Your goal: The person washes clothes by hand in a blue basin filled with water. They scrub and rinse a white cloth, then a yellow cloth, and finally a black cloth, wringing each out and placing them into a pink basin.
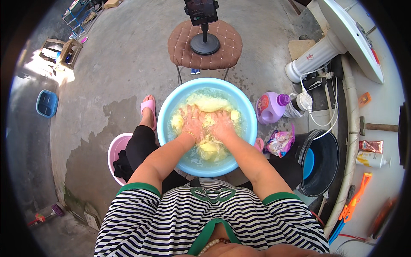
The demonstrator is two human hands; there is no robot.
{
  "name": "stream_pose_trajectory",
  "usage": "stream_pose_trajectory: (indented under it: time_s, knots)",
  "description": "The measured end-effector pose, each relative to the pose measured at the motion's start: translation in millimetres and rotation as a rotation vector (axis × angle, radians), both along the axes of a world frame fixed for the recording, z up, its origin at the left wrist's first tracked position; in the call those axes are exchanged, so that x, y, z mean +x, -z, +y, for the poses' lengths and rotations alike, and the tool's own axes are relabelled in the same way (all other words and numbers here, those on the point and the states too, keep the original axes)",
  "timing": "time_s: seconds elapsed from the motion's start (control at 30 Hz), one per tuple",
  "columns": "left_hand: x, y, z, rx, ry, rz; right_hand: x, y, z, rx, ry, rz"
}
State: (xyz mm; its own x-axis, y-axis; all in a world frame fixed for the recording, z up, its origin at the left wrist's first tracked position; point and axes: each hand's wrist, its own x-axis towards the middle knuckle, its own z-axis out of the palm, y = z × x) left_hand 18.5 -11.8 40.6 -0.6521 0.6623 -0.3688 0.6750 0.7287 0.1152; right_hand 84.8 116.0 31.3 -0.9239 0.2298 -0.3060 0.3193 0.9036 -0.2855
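A light-blue round basin [207, 173] stands on the floor before me, holding water and a soaked yellow cloth [212, 102]. Folds of the cloth bulge up around both hands, at the far side, the left, the right and near me. My left hand [192, 123], with a thin bangle at the wrist, lies palm down on the cloth with fingers spread. Beside it, my right hand [221, 123] presses down too, fingers pointing away from me. Rippling water partly blurs both hands, and whatever lies under the palms is hidden.
Beyond the basin, a phone [201, 11] on a stand rests on a brown cushioned stool [173, 41]. To the right are a purple detergent bottle [268, 110], a plastic packet [280, 143] and a black bucket [327, 173]. A pink basin [114, 144] with dark cloth stands left.
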Motion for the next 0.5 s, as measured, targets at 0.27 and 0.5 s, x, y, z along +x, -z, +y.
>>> stream_pose_trajectory:
  time_s: [0.27, 0.5]
  knots:
    - [-3, 6, 3, -0.021, 0.073, 0.099, -2, -6, 3, -0.063, 0.067, -0.065]
    - [-15, -7, 2, -0.065, -0.050, -0.379, 5, 4, -4, 0.017, 0.045, 0.169]
